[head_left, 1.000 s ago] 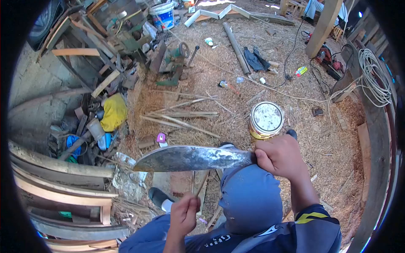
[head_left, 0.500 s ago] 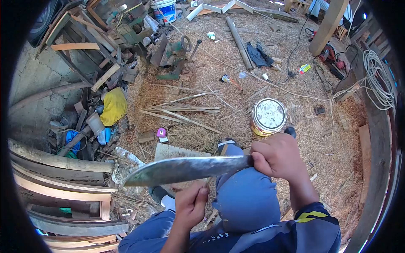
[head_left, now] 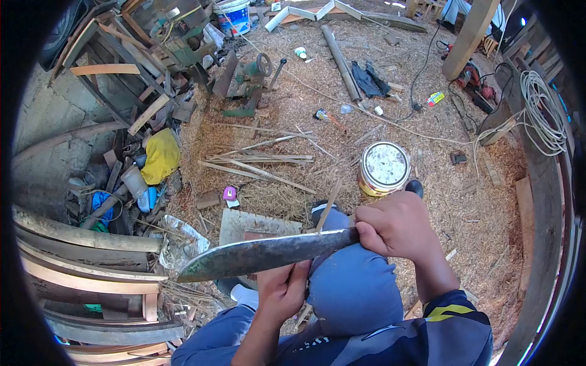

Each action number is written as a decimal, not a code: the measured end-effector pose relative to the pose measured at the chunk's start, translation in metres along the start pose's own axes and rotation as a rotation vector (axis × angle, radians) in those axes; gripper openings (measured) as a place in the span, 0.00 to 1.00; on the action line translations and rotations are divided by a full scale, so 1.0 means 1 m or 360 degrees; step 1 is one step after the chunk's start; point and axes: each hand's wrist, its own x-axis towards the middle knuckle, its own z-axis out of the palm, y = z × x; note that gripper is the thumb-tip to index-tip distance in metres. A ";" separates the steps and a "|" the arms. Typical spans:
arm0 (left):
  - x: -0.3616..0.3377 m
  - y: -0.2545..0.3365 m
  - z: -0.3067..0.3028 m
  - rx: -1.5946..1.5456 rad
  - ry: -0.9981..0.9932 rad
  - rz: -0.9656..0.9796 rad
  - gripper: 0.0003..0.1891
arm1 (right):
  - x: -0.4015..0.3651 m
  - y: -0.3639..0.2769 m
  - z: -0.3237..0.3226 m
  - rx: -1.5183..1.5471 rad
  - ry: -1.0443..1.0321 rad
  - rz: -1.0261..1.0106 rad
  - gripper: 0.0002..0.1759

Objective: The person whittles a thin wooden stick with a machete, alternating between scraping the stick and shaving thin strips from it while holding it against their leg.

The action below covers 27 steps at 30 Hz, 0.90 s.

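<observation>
A machete with a broad, worn blade stretches leftward across my lap. Its dark handle is gripped in my right hand, by my raised knee. Below the blade, my left hand is closed, its fingertips partly covered by the metal. A thin wooden strip sticks out beyond the blade's upper edge and appears to run down to my left hand; its lower part is hidden. The blade crosses over the strip near the handle.
A lidded paint bucket stands ahead of my knee. Loose wood strips and a pink tape measure lie on the shavings. Curved timbers are stacked at left. Beyond are a green metal machine and coiled rope.
The blade has dropped slightly and its tip has tilted lower. More of the wooden strip now shows beyond it. My left hand has shifted slightly right, its fingertips now partly behind the blade.
</observation>
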 end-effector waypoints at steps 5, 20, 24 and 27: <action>-0.037 -0.013 -0.016 -0.0020 -0.0163 -0.0201 0.07 | -0.007 0.007 -0.001 -0.0027 0.0077 0.0040 0.15; -0.007 0.007 0.011 0.0078 0.0124 -0.0088 0.07 | -0.004 0.001 -0.003 -0.0035 0.0039 -0.0020 0.17; -0.001 0.005 0.008 0.0234 0.0063 0.0041 0.09 | -0.002 0.002 -0.003 -0.0024 0.0056 -0.0019 0.16; -0.018 0.002 -0.001 0.0182 -0.0026 -0.0021 0.10 | -0.008 0.005 -0.001 0.0036 0.0073 0.0033 0.15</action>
